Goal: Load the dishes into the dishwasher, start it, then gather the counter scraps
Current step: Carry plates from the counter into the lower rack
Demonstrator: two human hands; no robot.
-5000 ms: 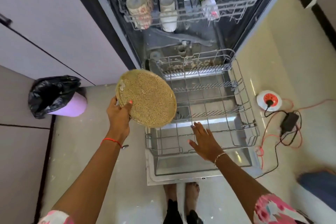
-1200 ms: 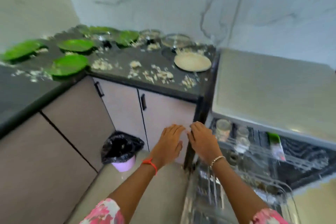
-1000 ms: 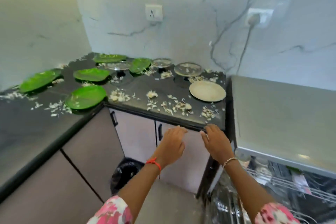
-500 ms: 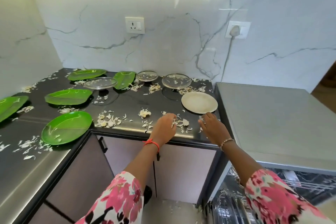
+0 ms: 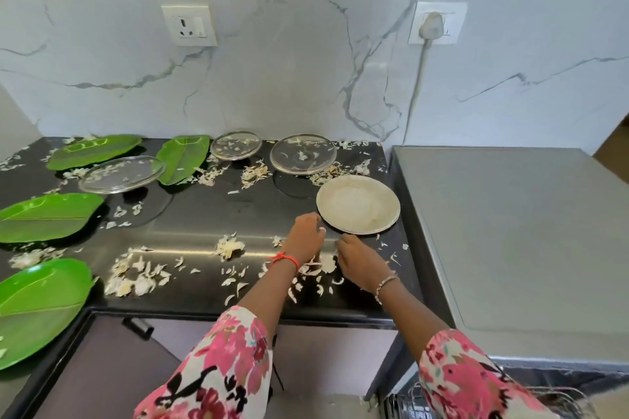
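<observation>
A round beige plate (image 5: 357,204) lies at the right end of the black counter (image 5: 204,218). My left hand (image 5: 304,236) hovers at its front left rim with fingers loosely bent and nothing in them. My right hand (image 5: 360,260) lies low over white scraps (image 5: 320,267) just in front of the plate, holding nothing. Three clear glass plates (image 5: 303,154) (image 5: 236,150) (image 5: 122,173) stand further back. Several green leaf-shaped plates (image 5: 47,216) line the left side. More scraps (image 5: 136,277) are strewn over the counter.
The grey top of the dishwasher (image 5: 510,231) adjoins the counter on the right, and a corner of its pulled-out wire rack (image 5: 408,401) shows at the bottom. A marble wall with two sockets (image 5: 189,25) stands behind. Cabinet doors (image 5: 102,367) are below.
The beige plate from five seconds ago is out of my left hand. I have turned from the dishwasher rack to the counter, and both hands have reached forward to the second beige plate.
</observation>
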